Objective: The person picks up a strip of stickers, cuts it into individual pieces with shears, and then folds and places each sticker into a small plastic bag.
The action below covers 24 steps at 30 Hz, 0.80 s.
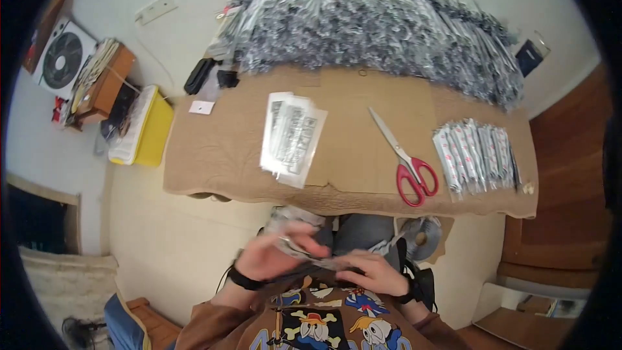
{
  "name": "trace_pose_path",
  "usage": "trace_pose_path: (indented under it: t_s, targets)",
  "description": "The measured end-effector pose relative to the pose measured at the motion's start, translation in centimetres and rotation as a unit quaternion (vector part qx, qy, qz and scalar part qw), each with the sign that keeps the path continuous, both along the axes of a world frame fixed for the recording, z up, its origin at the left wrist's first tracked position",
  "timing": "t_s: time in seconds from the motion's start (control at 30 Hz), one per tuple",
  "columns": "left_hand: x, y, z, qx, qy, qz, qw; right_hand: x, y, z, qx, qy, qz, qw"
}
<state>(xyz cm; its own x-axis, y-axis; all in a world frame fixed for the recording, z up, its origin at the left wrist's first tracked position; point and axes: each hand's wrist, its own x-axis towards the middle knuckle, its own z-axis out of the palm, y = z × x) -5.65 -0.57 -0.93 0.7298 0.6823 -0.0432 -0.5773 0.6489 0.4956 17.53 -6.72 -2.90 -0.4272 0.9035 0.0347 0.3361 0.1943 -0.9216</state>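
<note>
Over my lap, my left hand (275, 253) is smeared by motion, with a crinkled silvery plastic strip (301, 254) running between its thumb and fingers. Close beside it, my right hand (372, 272) has its fingers closed on the other end of that strip. A ribbon of similar material trails from near my right hand toward a silvery roll (421, 238) at the right of my lap. Scissors with red handles (414, 180) lie on the table ahead. Left of them are flat printed packets (291, 139), overlapping one another.
A large heap of silvery wrapped sticks (363, 23) covers the table's back. Several slim packets (476, 159) lie in a row at right. The table (350, 149) has a brown cover. A black object (199, 76) and white card (201, 107) sit at left, near a yellow bin (152, 129).
</note>
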Motion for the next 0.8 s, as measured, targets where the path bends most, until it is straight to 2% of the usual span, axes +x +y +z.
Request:
trace_pose_path:
  t_s: [0.03, 0.07, 0.17, 0.23, 0.33, 0.37, 0.43, 0.5, 0.53, 0.63, 0.67, 0.73, 0.77, 0.8]
  targets:
    - [-2.1, 0.5, 1.1, 0.016, -0.004, 0.053, 0.998, -0.5, -0.2, -0.3, -0.185, 0.1, 0.066, 0.975]
    - [-4.3, 1.0, 2.3, 0.033, -0.009, 0.106, 0.994, -0.6, 0.2, -0.2, -0.186, 0.103, 0.075, 0.974]
    - [-9.1, 1.5, 5.8, 0.0, -0.102, 0.237, 0.966, 1.1, 2.2, 1.2, -0.32, 0.115, 0.206, 0.918]
    - [-10.1, 1.6, 6.9, 0.005, -0.124, 0.265, 0.956, 3.1, 2.1, 1.2, -0.323, 0.103, 0.179, 0.924]
    - [-11.1, 1.5, 6.3, -0.011, -0.05, 0.4, 0.915, 7.2, 1.0, 0.7, -0.364, 0.087, 0.09, 0.923]
    - [-11.0, 1.6, 5.2, -0.013, -0.051, 0.403, 0.914, 8.4, 0.5, 0.7, -0.366, 0.085, 0.093, 0.922]
    - [-9.5, 1.9, 2.4, -0.127, -0.074, 0.4, 0.905, 10.4, -0.6, 0.9, -0.37, 0.053, 0.006, 0.927]
    - [-5.5, 1.4, 2.5, -0.245, 0.014, 0.322, 0.914, 11.5, -1.8, 0.9, -0.373, 0.069, 0.001, 0.925]
    - [-4.6, 1.2, 2.2, -0.247, 0.011, 0.323, 0.914, 11.9, -2.2, 0.9, -0.372, 0.09, -0.007, 0.924]
    - [-3.2, 0.6, 1.0, -0.266, -0.188, 0.22, 0.92, 11.7, -2.3, 1.0, -0.37, 0.118, -0.003, 0.921]
    - [-3.7, 0.6, 1.2, -0.265, -0.19, 0.222, 0.919, 11.4, -2.1, 0.9, -0.368, 0.127, 0.01, 0.921]
    - [-6.0, 1.1, 2.3, -0.28, -0.176, 0.327, 0.885, 11.3, -1.6, 0.3, -0.364, 0.137, 0.028, 0.921]
    - [-6.9, 1.2, 2.6, -0.286, -0.169, 0.38, 0.864, 11.6, -1.5, -0.2, -0.383, 0.117, 0.01, 0.916]
    - [-7.6, 1.1, 2.8, -0.283, -0.17, 0.384, 0.862, 12.1, -1.4, -0.9, -0.401, 0.097, -0.007, 0.911]
